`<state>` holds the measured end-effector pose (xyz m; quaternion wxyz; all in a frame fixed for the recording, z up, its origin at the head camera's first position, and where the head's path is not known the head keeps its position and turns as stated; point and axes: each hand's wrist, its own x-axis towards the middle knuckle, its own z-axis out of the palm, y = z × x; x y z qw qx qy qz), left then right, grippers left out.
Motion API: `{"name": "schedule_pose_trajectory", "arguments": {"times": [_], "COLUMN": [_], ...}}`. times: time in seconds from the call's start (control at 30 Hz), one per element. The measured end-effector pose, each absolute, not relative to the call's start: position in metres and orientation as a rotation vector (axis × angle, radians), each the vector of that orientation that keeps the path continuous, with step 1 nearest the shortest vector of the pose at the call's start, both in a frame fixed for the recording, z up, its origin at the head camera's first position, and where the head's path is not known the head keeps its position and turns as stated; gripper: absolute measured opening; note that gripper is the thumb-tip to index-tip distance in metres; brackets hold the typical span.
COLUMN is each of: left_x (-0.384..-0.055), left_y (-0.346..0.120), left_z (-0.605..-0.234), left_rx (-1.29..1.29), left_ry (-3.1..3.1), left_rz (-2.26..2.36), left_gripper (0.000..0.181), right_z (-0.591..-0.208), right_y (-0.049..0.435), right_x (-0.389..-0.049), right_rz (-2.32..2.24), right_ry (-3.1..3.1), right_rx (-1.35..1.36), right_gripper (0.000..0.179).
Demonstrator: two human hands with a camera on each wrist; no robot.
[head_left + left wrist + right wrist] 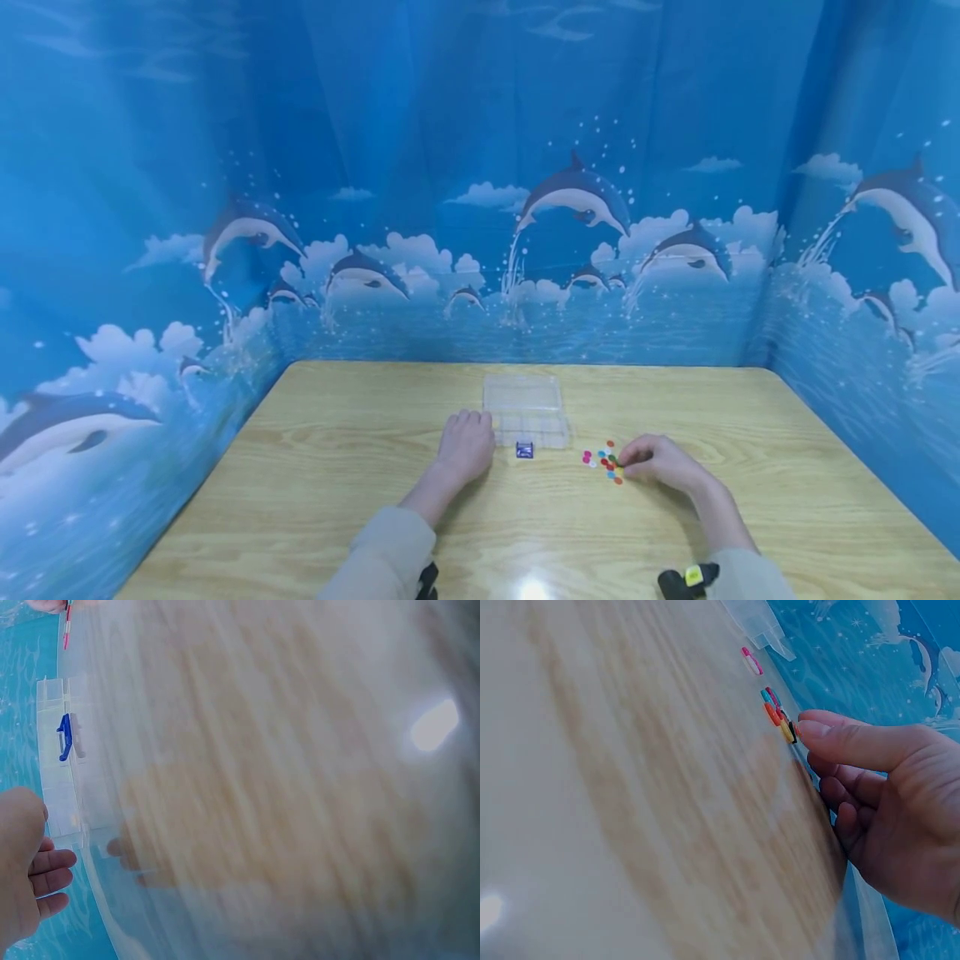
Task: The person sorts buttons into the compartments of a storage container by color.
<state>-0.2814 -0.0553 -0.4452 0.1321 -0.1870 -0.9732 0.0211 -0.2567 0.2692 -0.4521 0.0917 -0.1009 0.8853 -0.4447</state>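
Note:
A clear plastic compartment box [531, 429] stands on the table with its lid [522, 393] laid back behind it. My left hand [467, 446] rests right at the box's left edge, its fingers [54, 880] loosely bent with nothing between them. At the box's front lies a small blue-purple piece [524, 450], seen as a blue clip shape [65, 737] in the left wrist view. Colourful small round discs [604, 462] lie scattered to the right. My right hand [663, 462] has its thumb and forefinger at the discs' right edge, near a dark disc [793, 733]; I cannot tell whether they pinch one.
The wood-grain table [300, 500] reflects a bright light near its front. Blue dolphin-print curtains [420, 208] hang behind and at both sides. A black wrist strap with a yellow patch [693, 576] sits at the right cuff.

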Motion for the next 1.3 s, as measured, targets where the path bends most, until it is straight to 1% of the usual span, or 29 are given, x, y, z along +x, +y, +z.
{"name": "schedule_pose_trajectory", "arguments": {"times": [0.83, 1.3], "left_x": [-0.279, -0.282], "left_y": [-0.056, -0.056], "left_z": [-0.445, -0.448], "left_rx": [-0.540, -0.537], "left_ry": [-2.833, -2.842], "left_rz": [0.040, 0.026], "left_gripper": [0.019, 0.018], "right_z": [-0.453, -0.451], "right_y": [0.261, 0.259], "right_x": [-0.257, -0.258], "right_rz": [-1.229, -1.237], "right_ry": [2.686, 2.650], "right_rx": [-0.303, -0.313], "right_gripper": [0.013, 0.013]}}
